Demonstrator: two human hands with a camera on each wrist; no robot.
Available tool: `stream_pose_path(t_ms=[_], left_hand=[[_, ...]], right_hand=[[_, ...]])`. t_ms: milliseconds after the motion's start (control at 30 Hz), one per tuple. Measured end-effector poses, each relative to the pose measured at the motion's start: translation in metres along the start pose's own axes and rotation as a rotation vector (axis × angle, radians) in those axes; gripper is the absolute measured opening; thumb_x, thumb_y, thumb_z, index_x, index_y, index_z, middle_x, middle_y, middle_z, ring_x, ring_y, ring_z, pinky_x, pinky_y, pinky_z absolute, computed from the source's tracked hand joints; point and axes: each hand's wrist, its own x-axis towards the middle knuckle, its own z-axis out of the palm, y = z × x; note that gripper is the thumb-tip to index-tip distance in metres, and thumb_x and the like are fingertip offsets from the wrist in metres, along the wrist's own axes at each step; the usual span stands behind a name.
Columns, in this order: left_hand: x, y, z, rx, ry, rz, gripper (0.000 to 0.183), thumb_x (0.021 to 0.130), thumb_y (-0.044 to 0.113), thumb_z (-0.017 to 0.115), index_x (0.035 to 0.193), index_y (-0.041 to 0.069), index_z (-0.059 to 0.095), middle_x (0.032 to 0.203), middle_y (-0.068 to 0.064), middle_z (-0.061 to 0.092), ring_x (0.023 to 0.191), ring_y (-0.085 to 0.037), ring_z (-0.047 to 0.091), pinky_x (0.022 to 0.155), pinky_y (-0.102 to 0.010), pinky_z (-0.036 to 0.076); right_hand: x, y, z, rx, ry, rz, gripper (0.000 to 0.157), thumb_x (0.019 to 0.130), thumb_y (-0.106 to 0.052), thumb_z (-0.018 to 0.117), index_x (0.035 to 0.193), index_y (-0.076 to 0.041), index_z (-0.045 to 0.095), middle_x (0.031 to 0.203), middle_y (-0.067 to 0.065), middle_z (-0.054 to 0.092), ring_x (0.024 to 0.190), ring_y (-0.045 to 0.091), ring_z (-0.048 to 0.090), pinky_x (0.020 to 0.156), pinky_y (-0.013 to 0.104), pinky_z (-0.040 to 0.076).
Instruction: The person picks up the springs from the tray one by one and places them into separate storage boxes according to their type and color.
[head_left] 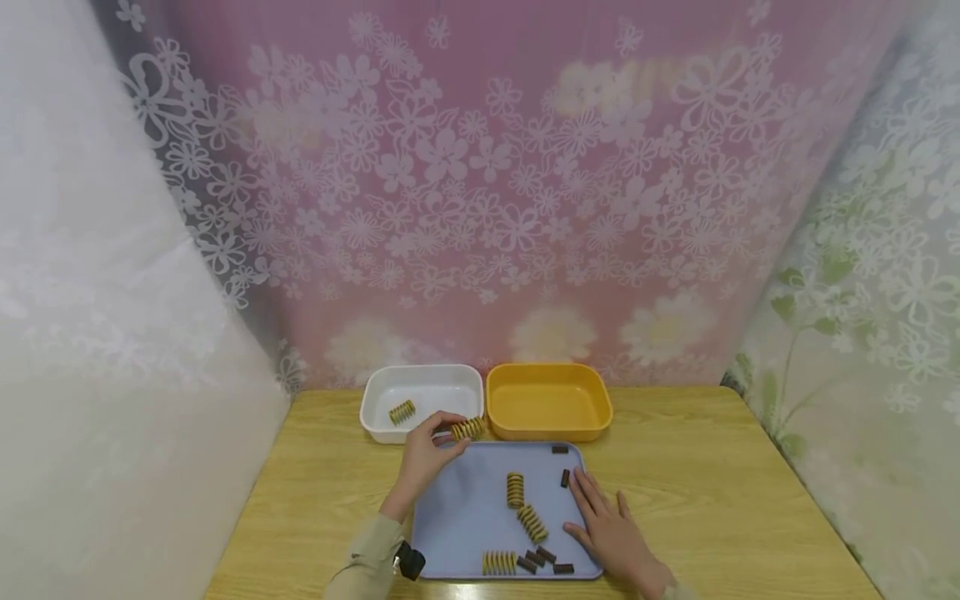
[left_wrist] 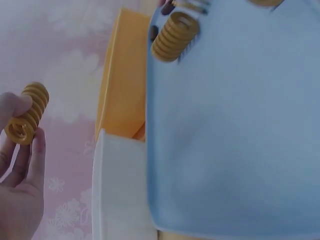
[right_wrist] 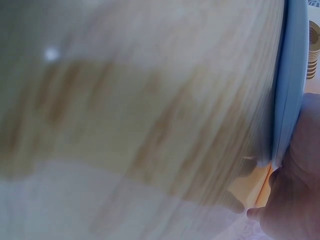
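Observation:
My left hand (head_left: 422,467) pinches a yellow coil spring (head_left: 468,428) between thumb and fingers, over the front rim of the white bin (head_left: 372,427) and the far edge of the blue tray (head_left: 461,508). The left wrist view shows that yellow spring (left_wrist: 34,111) held at its side, one end facing the camera. With fingers extended, my right hand (head_left: 613,533) rests at the tray's right edge, fingertips beside a small dark spring (head_left: 565,478). Three yellow springs lie on the tray: one upright in the view (head_left: 514,490), one slanted (head_left: 532,523), one near the front (head_left: 498,562).
Another yellow spring (head_left: 402,412) lies in the white bin. A yellow-orange bin (head_left: 551,434) stands right of it, behind the tray. Several small dark springs (head_left: 563,569) lie near the tray's front right, and one (head_left: 559,450) at its far right corner. A floral curtain (head_left: 480,208) hangs behind the wooden table (head_left: 720,500).

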Motion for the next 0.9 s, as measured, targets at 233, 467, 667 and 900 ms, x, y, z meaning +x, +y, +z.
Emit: stream_pose_path(t_ms=[233,467,667,900], left_hand=[[0.035,-0.009,-0.007,0.094,0.150,-0.072,0.027,0.080,0.000,0.083,0.105,-0.001,0.073,0.103,-0.017,0.074,0.097,-0.036,0.071,0.080,-0.041,0.061],[0.058,-0.027,-0.005,0.226,0.093,-0.147,0.027,0.081,0.003,0.083,0.105,-0.004,0.073,0.098,-0.020,0.073,0.092,-0.036,0.071,0.079,-0.041,0.060],[0.068,-0.045,-0.001,0.393,0.036,-0.201,0.027,0.081,0.010,0.085,0.103,-0.001,0.074,0.095,-0.017,0.073,0.082,-0.029,0.068,0.073,-0.040,0.056],[0.074,-0.051,0.004,0.445,-0.083,-0.294,0.025,0.080,0.008,0.084,0.101,-0.002,0.075,0.096,-0.018,0.072,0.083,-0.030,0.065,0.076,-0.044,0.055]], right_hand=[[-0.005,0.004,0.003,-0.013,0.017,-0.005,0.074,0.098,-0.047,0.061,0.153,-0.002,0.042,0.161,0.018,0.035,0.145,0.038,0.037,0.103,0.078,0.030],[-0.004,0.002,0.000,-0.056,0.074,-0.049,0.072,0.097,-0.045,0.063,0.150,0.000,0.045,0.157,0.019,0.040,0.141,0.040,0.043,0.101,0.076,0.034],[0.001,-0.001,0.000,-0.060,0.044,-0.042,0.071,0.098,-0.044,0.062,0.151,0.001,0.045,0.159,0.019,0.038,0.144,0.038,0.039,0.103,0.076,0.033],[-0.001,0.002,0.002,-0.072,-0.012,-0.012,0.072,0.100,-0.047,0.057,0.154,-0.002,0.040,0.162,0.016,0.033,0.146,0.037,0.035,0.105,0.075,0.031]])
